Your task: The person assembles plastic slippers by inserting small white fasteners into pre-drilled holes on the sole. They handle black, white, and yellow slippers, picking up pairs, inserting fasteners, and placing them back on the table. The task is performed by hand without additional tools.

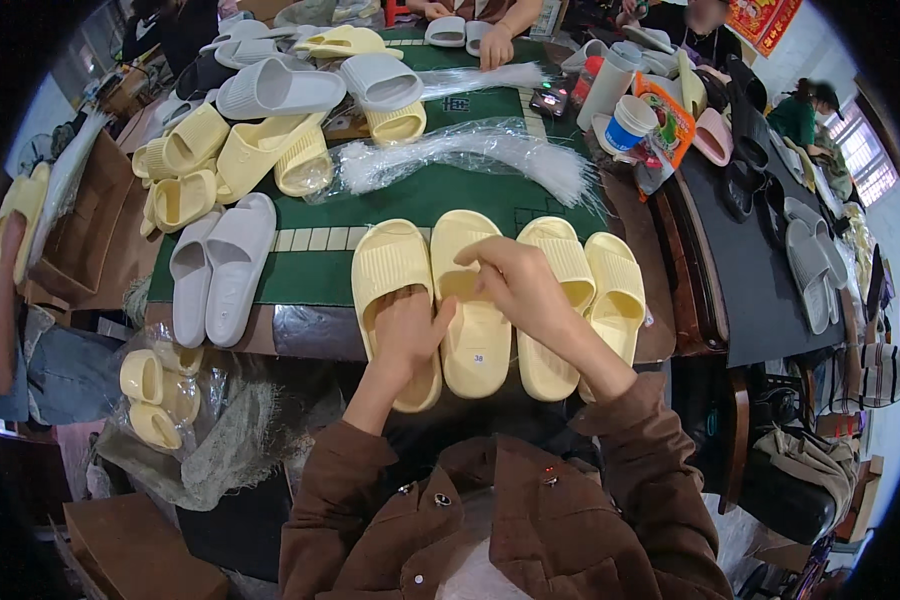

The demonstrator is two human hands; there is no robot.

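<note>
Two pairs of pale yellow slippers lie side by side over the near table edge, toes pointing away. My left hand point(407, 328) reaches into the leftmost slipper point(391, 262), fingers partly hidden below its ribbed strap, thumb against the adjoining slipper's edge. That second slipper point(477, 345) has a small round sticker on its insole. Over its strap opening, my right hand point(519, 278) has bent, closed fingers; whatever is between them is too small to make out. Beside my right wrist lie the third slipper point(547, 372) and the fourth slipper point(617, 292).
Ahead on the green mat point(315, 290) lies a plastic bag of thin clear strands point(450, 160). Grey slippers point(238, 265) sit at left, near a slipper pile point(270, 125). A paper cup point(630, 122) stands at right. Another person's hand point(496, 47) is across the table.
</note>
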